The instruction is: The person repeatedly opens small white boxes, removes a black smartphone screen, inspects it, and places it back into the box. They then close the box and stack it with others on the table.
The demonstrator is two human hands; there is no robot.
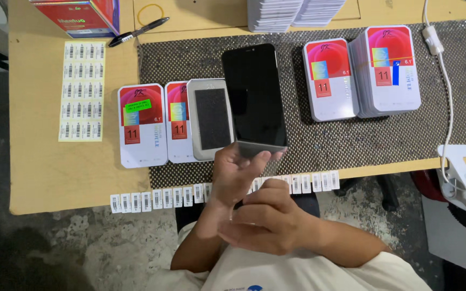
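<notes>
Nearest the camera, your right hand sits over your lap with fingers curled loosely together, holding nothing that can be seen; motion blur softens the fingertips. Just above it, your left hand pinches the near short edge of a black phone screen panel, thumb under, fingertips on the lower rim. The panel's long axis runs away from you, its far end pointing toward the back of the desk and tipped slightly left; it hovers over the dark mesh mat, and whether the far end touches the mat cannot be told. A strip of barcode labels hangs along the desk's near edge, partly hidden behind your wrist. Left of the panel lies a grey tray overlapping two red-and-white screen boxes. Open mat shows to the right of the panel, up to two stacks of boxes. Further left, a sheet of barcode stickers. At the far edge, a pen, a rubber band and a white stack cut off by the frame. A white cable runs down the right side.
</notes>
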